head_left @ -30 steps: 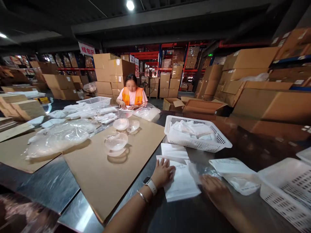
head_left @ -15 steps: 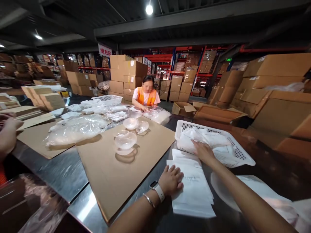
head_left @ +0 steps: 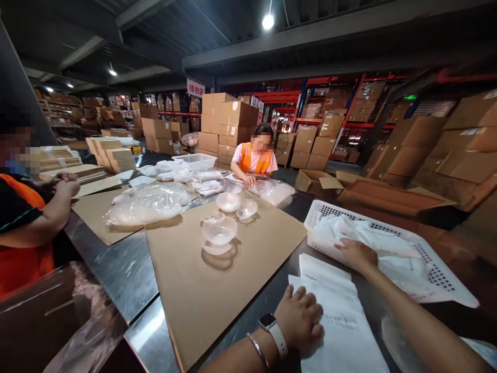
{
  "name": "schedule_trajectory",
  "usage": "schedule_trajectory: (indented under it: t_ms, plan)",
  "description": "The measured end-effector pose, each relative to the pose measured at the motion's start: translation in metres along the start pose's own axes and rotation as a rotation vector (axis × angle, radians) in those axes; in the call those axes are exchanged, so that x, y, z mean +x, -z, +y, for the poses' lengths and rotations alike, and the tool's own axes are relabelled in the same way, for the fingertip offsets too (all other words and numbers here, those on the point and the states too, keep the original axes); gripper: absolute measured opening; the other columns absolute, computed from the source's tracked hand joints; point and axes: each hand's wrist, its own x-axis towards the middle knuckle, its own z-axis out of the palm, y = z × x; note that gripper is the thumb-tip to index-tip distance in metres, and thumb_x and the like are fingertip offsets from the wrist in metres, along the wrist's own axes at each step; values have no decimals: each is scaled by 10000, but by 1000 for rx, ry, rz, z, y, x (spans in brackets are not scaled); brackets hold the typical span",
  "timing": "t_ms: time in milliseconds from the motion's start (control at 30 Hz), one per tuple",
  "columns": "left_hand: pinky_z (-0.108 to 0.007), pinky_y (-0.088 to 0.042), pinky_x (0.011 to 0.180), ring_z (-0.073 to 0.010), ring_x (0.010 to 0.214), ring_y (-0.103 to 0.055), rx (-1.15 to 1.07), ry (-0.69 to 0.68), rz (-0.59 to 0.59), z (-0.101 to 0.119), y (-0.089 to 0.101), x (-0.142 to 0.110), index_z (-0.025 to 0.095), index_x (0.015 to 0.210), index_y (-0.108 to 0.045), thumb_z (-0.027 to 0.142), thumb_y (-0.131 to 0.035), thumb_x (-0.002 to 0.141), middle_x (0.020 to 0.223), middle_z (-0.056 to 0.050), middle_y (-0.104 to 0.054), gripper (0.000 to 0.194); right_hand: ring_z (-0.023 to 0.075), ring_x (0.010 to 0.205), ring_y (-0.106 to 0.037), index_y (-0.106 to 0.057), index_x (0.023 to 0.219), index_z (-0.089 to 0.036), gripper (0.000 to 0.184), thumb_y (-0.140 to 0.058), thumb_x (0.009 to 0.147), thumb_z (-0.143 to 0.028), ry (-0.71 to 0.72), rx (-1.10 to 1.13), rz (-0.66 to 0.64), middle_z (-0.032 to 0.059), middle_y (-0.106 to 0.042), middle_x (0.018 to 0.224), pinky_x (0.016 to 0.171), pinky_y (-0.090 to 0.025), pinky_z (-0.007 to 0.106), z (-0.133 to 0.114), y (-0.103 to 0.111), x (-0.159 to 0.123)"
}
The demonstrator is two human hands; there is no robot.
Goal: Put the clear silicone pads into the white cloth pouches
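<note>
My left hand (head_left: 300,320), with a watch and bangle on its wrist, rests palm down on a stack of flat white bags (head_left: 345,331). Its fingers lie slightly spread and hold nothing. At the near side of a white plastic basket (head_left: 462,298), my right hand (head_left: 357,255) has its fingers closed at the edge of a white bag (head_left: 373,233). The fingertips are partly hidden against the white material. Clear round plastic bowl-like pieces (head_left: 219,230) sit on a cardboard sheet (head_left: 233,290) left of my hands.
Across the table a co-worker (head_left: 254,158) in an orange vest handles a clear plastic bag (head_left: 274,191). Another person (head_left: 31,223) stands at the left. A large filled plastic bag (head_left: 149,204) lies on more cardboard. Cartons (head_left: 392,191) stand beyond the basket.
The view has swung left, bringing the left co-worker in. My right hand has drawn its fingers in on the bag in the basket. My left hand stays on the stack.
</note>
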Motion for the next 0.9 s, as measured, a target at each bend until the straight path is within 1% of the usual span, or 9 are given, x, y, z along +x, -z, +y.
schedule_trajectory:
  t_ms: [67, 167, 300, 500, 600, 667, 767, 833, 900]
  plan:
    - [-543, -316, 1045, -276, 1194, -421, 1, 8, 5, 0, -1, 1, 227, 1136, -525, 460, -475, 887, 1176, -65, -561, 345, 275, 866, -642, -703, 1010, -204, 355, -445, 938, -436, 18, -7, -24, 149, -686, 1011, 657, -391, 329, -2, 0, -6]
    - [-548, -304, 1047, -281, 1203, -411, 7, 16, -2, 0, -4, 2, 231, 1143, -522, 469, -483, 882, 1188, -66, -554, 355, 276, 886, -638, -691, 969, -211, 358, -409, 952, -432, 15, -33, -46, 132, -686, 1016, 672, -395, 327, -11, -2, -7]
    - [-545, -301, 1044, -279, 1203, -410, 13, 10, -7, -1, -4, 2, 233, 1142, -520, 482, -483, 881, 1203, -70, -547, 363, 267, 894, -637, -675, 964, -216, 344, -398, 956, -421, 18, -49, -35, 115, -688, 1018, 690, -407, 329, -30, -5, 4]
    - [-536, -302, 1049, -277, 1212, -410, 7, 18, -2, 0, -1, 2, 240, 1142, -522, 476, -479, 882, 1205, -61, -551, 354, 276, 923, -640, -673, 1018, -205, 319, -422, 952, -391, 44, -29, -22, 143, -680, 1055, 712, -430, 344, -57, -5, 24]
    - [-539, -298, 1059, -281, 1239, -395, 1, 22, -27, 0, 1, 1, 240, 1181, -510, 469, -482, 884, 1237, -62, -543, 377, 248, 921, -641, -661, 1036, -186, 304, -444, 956, -384, 64, -26, -16, 130, -679, 1041, 745, -457, 351, -68, -5, 26]
    - [-543, -293, 1067, -281, 1260, -383, -1, 19, -43, 0, 2, 1, 241, 1209, -501, 465, -472, 893, 1264, -63, -534, 388, 218, 915, -637, -648, 1032, -165, 293, -466, 959, -383, 80, -26, -13, 102, -674, 1021, 780, -480, 368, -72, -6, 23]
    - [-548, -282, 1079, -279, 1281, -374, -1, 21, -55, 1, 4, 2, 246, 1226, -501, 454, -466, 903, 1287, -60, -529, 385, 185, 912, -625, -634, 1016, -149, 283, -498, 956, -389, 118, -14, -4, 70, -661, 1007, 828, -494, 387, -71, -5, 9]
    - [-547, -280, 1086, -278, 1292, -368, -2, 16, -58, 1, 6, 2, 254, 1240, -500, 454, -470, 905, 1304, -54, -525, 391, 185, 939, -618, -632, 1022, -148, 284, -482, 965, -382, 157, 3, 4, 69, -653, 1022, 855, -486, 397, -68, -4, -2]
    - [-539, -278, 1093, -275, 1300, -367, 7, 17, -70, 2, 8, 3, 258, 1249, -503, 443, -473, 908, 1326, -51, -515, 388, 200, 1022, -598, -626, 1065, -148, 260, -481, 965, -340, 209, 23, 13, 76, -644, 1077, 904, -461, 410, -65, 0, -13]
